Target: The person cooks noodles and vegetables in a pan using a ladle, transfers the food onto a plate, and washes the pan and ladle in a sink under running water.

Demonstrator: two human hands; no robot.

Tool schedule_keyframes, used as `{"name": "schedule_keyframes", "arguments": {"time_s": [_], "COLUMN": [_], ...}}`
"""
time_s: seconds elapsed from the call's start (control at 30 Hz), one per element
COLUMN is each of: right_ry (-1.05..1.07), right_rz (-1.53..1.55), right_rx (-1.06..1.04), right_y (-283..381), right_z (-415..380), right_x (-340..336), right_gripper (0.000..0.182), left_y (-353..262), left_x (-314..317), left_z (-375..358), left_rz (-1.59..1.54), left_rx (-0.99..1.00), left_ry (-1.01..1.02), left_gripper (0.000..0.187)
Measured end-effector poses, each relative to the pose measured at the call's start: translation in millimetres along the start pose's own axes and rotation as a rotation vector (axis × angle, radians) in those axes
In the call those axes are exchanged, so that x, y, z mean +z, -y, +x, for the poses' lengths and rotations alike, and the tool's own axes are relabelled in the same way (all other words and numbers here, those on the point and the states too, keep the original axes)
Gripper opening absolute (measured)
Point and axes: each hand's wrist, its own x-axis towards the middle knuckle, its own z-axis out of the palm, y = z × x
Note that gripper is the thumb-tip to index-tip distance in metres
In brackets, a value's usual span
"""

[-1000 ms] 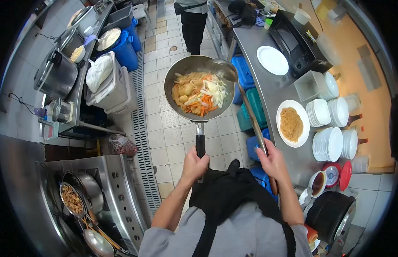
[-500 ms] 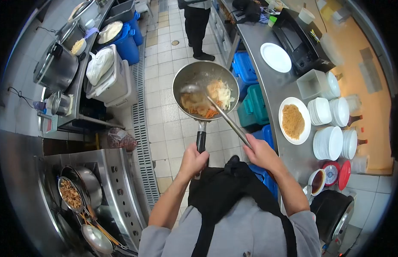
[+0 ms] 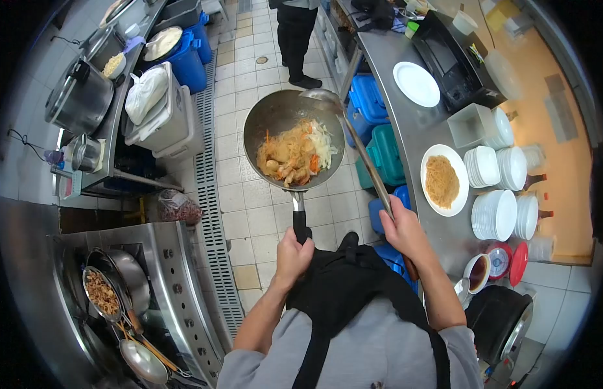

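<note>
My left hand (image 3: 294, 258) is wrapped around the black handle of a deep wok (image 3: 253, 129), held out in front of me above the floor. Inside lie pale noodles (image 3: 287, 150) mixed with orange shreds, chunks that look like meat, and white shredded vegetable (image 3: 324, 150) along the right side. My right hand (image 3: 400, 228) grips the long handle of a metal ladle (image 3: 363, 152). The ladle's bowl overlaps the wok's upper right rim in this view, raised away from the noodles.
To the right, a steel counter (image 3: 405, 123) bears a plate (image 3: 464, 181) of noodles, stacked white dishes (image 3: 496, 217) and a bowl of dark sauce (image 3: 478, 272). The stove (image 3: 165, 259) stands at lower left. Ahead, a person (image 3: 296, 45) stands in the aisle beside lidded bins (image 3: 386, 155).
The ladle has lifted out of the noodles to the wok's upper right rim. The wok has shifted slightly left, and the noodles now sit bunched together.
</note>
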Motion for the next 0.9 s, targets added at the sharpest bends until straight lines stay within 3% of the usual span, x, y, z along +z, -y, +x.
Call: {"name": "schedule_keyframes", "arguments": {"time_s": [0.1, 0.17, 0.2, 0.27, 0.37, 0.53, 0.73, 0.8, 0.9], "right_ry": [-0.002, 0.214, 0.215, 0.338, 0.454, 0.492, 0.407, 0.238, 0.238], "right_rz": [-0.091, 0.055, 0.049, 0.624, 0.892, 1.025, 0.511, 0.097, -0.026], "right_rx": [0.012, 0.241, 0.244, 0.589, 0.752, 0.683, 0.451, 0.018, 0.053], "right_y": [-13.9, -17.5, -15.8, -6.7, 9.1, -0.9, 0.3, -14.3, 13.4], "right_z": [8.0, 7.2, 7.1, 6.0, 12.7, 20.7, 2.7, -9.5, -22.5], "right_x": [16.8, 22.7, 22.0, 20.0, 18.0, 30.9, 19.9, 15.1, -9.4], "right_gripper": [0.026, 0.021, 0.021, 0.024, 0.019, 0.019, 0.029, 0.029, 0.032], "left_y": [4.6, 0.6, -2.9, 1.3, 4.1, 12.7, -7.9, -3.7, 2.1], "left_x": [10.2, 13.6, 11.0, 9.1, -1.4, -13.4, -23.2, -23.2, -23.4], "left_z": [0.8, 2.3, 2.4, 6.2, 11.0, 15.8, 21.1, 24.4, 27.8], "left_rz": [0.015, -0.002, 0.040, 0.033, 0.060, 0.031, -0.055, -0.041, -0.038], "left_rx": [-0.012, 0.006, -0.006, -0.024, -0.056, -0.094, -0.182, -0.168, -0.144], "left_ry": [-0.019, -0.023, -0.006, 0.019, 0.079, 0.174, 0.251, 0.244, 0.240], "left_gripper": [0.015, 0.014, 0.015, 0.016, 0.018, 0.018, 0.016, 0.015, 0.015]}}
